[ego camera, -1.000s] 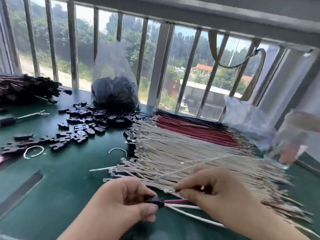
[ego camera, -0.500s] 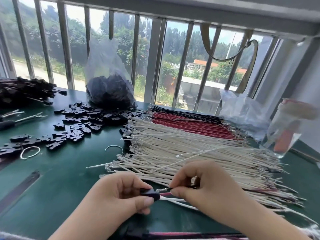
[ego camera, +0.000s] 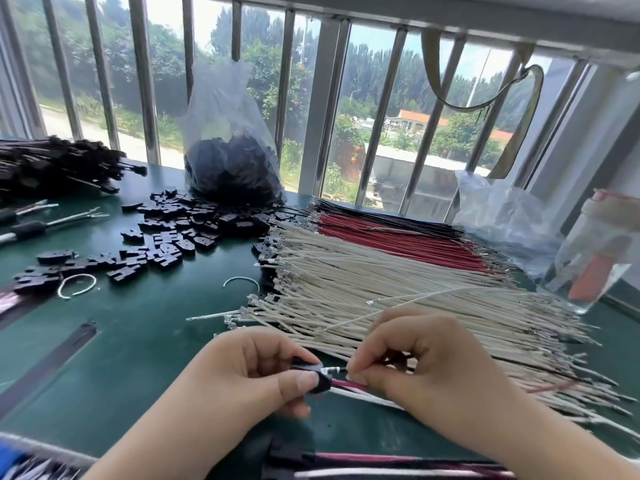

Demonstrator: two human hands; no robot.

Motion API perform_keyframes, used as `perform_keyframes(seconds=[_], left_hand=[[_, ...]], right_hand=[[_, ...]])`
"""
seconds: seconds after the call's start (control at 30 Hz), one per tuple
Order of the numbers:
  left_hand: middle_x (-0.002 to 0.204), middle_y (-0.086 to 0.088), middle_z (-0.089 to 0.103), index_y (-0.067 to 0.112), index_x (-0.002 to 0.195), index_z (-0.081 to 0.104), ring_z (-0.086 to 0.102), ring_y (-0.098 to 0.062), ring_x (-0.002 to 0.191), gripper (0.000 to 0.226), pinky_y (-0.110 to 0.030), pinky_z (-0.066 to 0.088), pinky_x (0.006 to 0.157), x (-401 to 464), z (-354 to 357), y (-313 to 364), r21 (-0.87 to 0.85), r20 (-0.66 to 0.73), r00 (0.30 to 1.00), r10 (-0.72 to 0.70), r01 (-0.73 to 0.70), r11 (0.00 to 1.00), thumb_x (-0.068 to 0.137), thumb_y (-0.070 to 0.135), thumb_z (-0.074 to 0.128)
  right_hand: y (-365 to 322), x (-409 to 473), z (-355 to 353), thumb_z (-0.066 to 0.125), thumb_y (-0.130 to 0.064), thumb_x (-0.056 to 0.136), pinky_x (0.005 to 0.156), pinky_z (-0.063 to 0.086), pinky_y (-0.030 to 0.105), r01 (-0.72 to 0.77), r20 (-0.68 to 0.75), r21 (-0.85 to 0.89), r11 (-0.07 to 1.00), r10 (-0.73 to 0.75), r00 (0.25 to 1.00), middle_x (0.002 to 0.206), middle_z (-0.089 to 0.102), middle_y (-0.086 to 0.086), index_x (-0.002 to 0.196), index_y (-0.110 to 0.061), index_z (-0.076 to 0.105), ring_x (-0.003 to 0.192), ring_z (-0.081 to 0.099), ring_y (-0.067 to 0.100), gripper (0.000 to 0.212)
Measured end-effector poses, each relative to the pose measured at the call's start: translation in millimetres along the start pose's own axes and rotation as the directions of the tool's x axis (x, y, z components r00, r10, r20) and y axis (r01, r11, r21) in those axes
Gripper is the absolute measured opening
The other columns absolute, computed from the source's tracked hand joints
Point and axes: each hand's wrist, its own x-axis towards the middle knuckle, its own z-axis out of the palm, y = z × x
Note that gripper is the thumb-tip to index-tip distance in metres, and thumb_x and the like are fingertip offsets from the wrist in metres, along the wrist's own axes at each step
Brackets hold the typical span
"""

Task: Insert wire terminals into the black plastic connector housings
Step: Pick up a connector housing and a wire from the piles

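At lower centre of the frame, a black connector housing (ego camera: pixel 317 375) is pinched in the left hand (ego camera: pixel 249 379). A wire terminal (ego camera: pixel 333 370) is pinched by the right hand (ego camera: pixel 426 368) at its mouth; a red wire (ego camera: pixel 349 386) and a white wire (ego camera: pixel 363 399) appear seated. Insertion is judged underway; a straight push is required next.

A dark green table (ego camera: pixel 145 344) runs up to a barred window at its far edge, where a clear plastic bag of black housings (ego camera: pixel 232 164) stands, with loose black housings (ego camera: pixel 180 230) spilled in front of it towards the left edge. At the far left corner lies a heap of finished black-ended leads (ego camera: pixel 52 164), and nearer lie two small wire loops (ego camera: pixel 76 285) (one white, one greyish). The right half carries a broad spread of white wires (ego camera: pixel 398 299), then red wires (ego camera: pixel 398 237) and black wires (ego camera: pixel 381 216) towards the far edge, with crumpled clear plastic (ego camera: pixel 502 209) and a clear bottle (ego camera: pixel 595 251) by the right edge.
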Motion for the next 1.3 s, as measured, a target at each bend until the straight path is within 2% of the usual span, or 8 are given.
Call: perform_keyframes(seconds=[0.23,0.33,0.47,0.8,0.93,1.07,1.2,1.3], left_hand=[[0.065,-0.009,0.072,0.019,0.073,0.075,0.069,-0.022,0.057,0.019,-0.026,0.059,0.060,3.5,8.7,-2.4,0.043,-0.074,0.997,-0.007,0.010,0.999,0.072,0.000,0.073],[0.066,-0.011,0.072,0.016,0.073,0.075,0.069,-0.022,0.058,0.011,-0.028,0.060,0.062,1.5,7.8,0.4,0.009,-0.018,1.000,-0.008,0.009,1.000,0.066,0.009,0.076],[0.070,-0.011,0.073,0.018,0.074,0.075,0.068,-0.021,0.057,0.029,-0.026,0.058,0.058,0.6,7.5,1.7,-0.038,-0.016,1.000,0.014,-0.015,0.999,0.047,0.030,0.074],[0.066,-0.017,0.071,0.014,0.067,0.073,0.064,-0.017,0.051,0.023,-0.032,0.060,0.059,2.4,10.4,1.4,-0.098,-0.084,0.996,-0.023,0.015,0.995,0.047,0.024,0.072],[0.066,-0.016,0.072,0.015,0.067,0.073,0.067,-0.021,0.057,0.006,-0.035,0.060,0.062,5.1,11.6,-2.2,-0.056,-0.114,0.993,-0.012,0.005,0.998,0.063,0.011,0.074],[0.067,-0.016,0.072,0.015,0.069,0.073,0.070,-0.032,0.068,0.016,-0.039,0.060,0.067,7.4,10.7,-6.5,-0.033,-0.124,0.992,-0.002,-0.002,0.999,0.075,0.000,0.069],[0.065,-0.016,0.071,0.014,0.067,0.072,0.069,-0.032,0.067,0.006,-0.039,0.060,0.064,7.9,11.7,-5.8,-0.059,-0.114,0.994,0.005,-0.012,0.998,0.066,0.008,0.072],[0.067,-0.018,0.071,0.010,0.069,0.073,0.067,-0.024,0.059,0.021,-0.032,0.060,0.056,6.1,9.6,-6.8,-0.138,-0.108,0.994,0.029,-0.044,0.989,0.051,0.020,0.071]], right_hand=[[-1.4,2.6,3.0,0.081,-0.021,0.069,0.056,0.042,0.006,-0.103,0.054,0.006,0.995,0.103,0.993,0.063,0.065,-0.022,0.063,-0.041,0.071,0.060,0.058,-0.006,0.023],[-0.4,3.9,7.1,0.083,-0.016,0.068,0.058,0.041,0.007,-0.006,0.067,-0.010,1.000,0.006,0.998,0.065,0.063,-0.023,0.065,-0.041,0.072,0.068,0.059,-0.002,0.027],[6.0,6.3,1.9,0.080,-0.027,0.072,0.058,0.042,0.007,-0.048,0.099,0.073,0.996,0.040,0.994,0.069,0.067,-0.022,0.075,-0.042,0.073,0.065,0.060,-0.003,0.017],[15.7,6.9,-1.3,0.074,-0.024,0.080,0.062,0.039,0.005,-0.052,0.098,0.019,0.998,0.050,0.994,0.060,0.061,-0.028,0.074,-0.030,0.075,0.066,0.059,-0.008,0.008],[19.6,6.7,3.1,0.075,-0.025,0.079,0.063,0.040,0.009,-0.013,0.070,-0.015,1.000,0.014,0.997,0.063,0.062,-0.026,0.075,-0.029,0.075,0.069,0.059,-0.004,0.005],[21.3,9.2,8.1,0.075,-0.022,0.079,0.061,0.040,0.011,0.040,0.049,-0.032,0.999,-0.038,0.998,0.065,0.063,-0.020,0.078,-0.023,0.075,0.068,0.059,0.001,0.002],[21.3,9.5,12.1,0.074,-0.020,0.079,0.060,0.038,0.009,0.078,0.030,-0.032,0.996,-0.077,0.997,0.061,0.059,-0.023,0.077,-0.023,0.074,0.066,0.057,-0.001,0.004],[19.4,11.7,10.4,0.072,-0.027,0.083,0.053,0.038,0.013,0.030,0.048,0.007,1.000,-0.030,0.998,0.059,0.060,-0.013,0.079,-0.028,0.070,0.055,0.052,0.000,0.005]])
